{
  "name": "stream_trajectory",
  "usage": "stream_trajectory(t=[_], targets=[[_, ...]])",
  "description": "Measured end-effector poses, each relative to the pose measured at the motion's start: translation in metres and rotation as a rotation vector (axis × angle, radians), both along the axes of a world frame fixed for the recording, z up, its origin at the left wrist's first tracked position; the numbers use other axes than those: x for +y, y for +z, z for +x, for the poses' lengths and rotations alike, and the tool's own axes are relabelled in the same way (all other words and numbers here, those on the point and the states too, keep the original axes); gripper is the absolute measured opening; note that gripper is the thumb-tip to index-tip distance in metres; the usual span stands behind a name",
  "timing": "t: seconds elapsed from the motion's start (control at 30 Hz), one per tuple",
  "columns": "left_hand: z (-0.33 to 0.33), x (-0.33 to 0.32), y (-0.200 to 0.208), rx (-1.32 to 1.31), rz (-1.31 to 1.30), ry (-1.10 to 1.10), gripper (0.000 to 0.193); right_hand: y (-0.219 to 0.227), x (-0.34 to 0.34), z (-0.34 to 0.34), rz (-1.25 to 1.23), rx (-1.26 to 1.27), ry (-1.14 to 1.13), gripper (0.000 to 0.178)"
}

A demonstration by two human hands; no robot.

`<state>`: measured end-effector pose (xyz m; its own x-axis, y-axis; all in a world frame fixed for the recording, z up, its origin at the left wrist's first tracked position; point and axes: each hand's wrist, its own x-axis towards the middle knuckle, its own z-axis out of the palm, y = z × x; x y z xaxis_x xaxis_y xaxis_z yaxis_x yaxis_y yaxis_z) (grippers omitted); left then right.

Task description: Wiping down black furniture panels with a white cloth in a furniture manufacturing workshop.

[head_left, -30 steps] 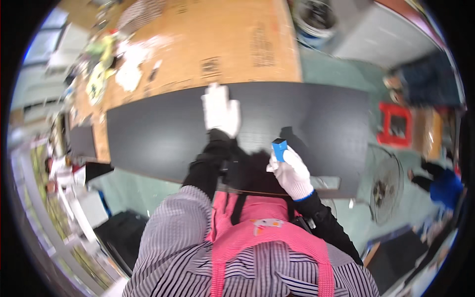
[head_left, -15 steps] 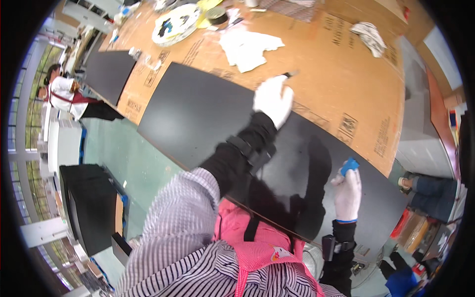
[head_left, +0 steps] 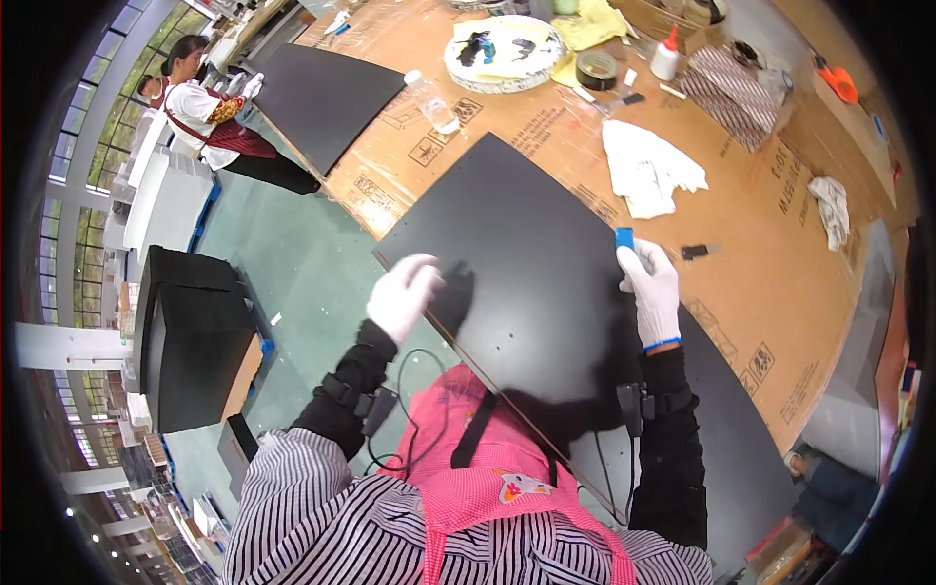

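A large dark grey panel lies in front of me on a cardboard-covered table. My left hand, in a white glove, is at the panel's left edge, its fingers loosely bent and holding nothing visible. Above the panel's far side, my right hand, also gloved in white, pinches a small blue block between thumb and fingers. Just beyond that hand, a small black-handled tool rests on the cardboard; its far end is blurred. A crumpled white cloth lies farther off.
Paint-smeared round tub lid, tape roll, red-capped bottle and clear bottle stand on the cardboard. Another dark panel lies far left, beside a co-worker. Black stacked boards stand on the floor.
My left hand has moved from beside the black-handled tool back to the panel's near left edge. My right hand has gone farther forward with the blue block. The view has shifted too.
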<state>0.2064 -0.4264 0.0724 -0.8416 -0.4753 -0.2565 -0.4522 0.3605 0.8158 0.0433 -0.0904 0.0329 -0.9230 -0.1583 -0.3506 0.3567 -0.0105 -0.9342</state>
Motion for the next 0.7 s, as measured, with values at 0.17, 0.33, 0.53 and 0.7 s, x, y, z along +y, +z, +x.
stream_trajectory(t=[0.17, 0.33, 0.53, 0.7], targets=[[0.007, -0.167, -0.063, -0.109, -0.448, 0.067, 0.05, -0.042, -0.095, -0.084, 0.216, 0.389, -0.001, 0.035], [-0.016, -0.223, -0.103, -0.418, -0.199, -0.198, 0.058, -0.063, -0.185, -0.171, 0.544, 0.483, -0.063, 0.037], [-0.028, -0.228, -0.14, -0.481, 0.125, -0.31, 0.064, -0.105, -0.25, -0.241, 1.052, 0.404, -0.189, 0.043], [-0.021, -0.245, -0.113, -0.553, 0.4, -0.244, 0.055, -0.091, -0.286, -0.226, 1.224, 0.34, -0.063, 0.071]])
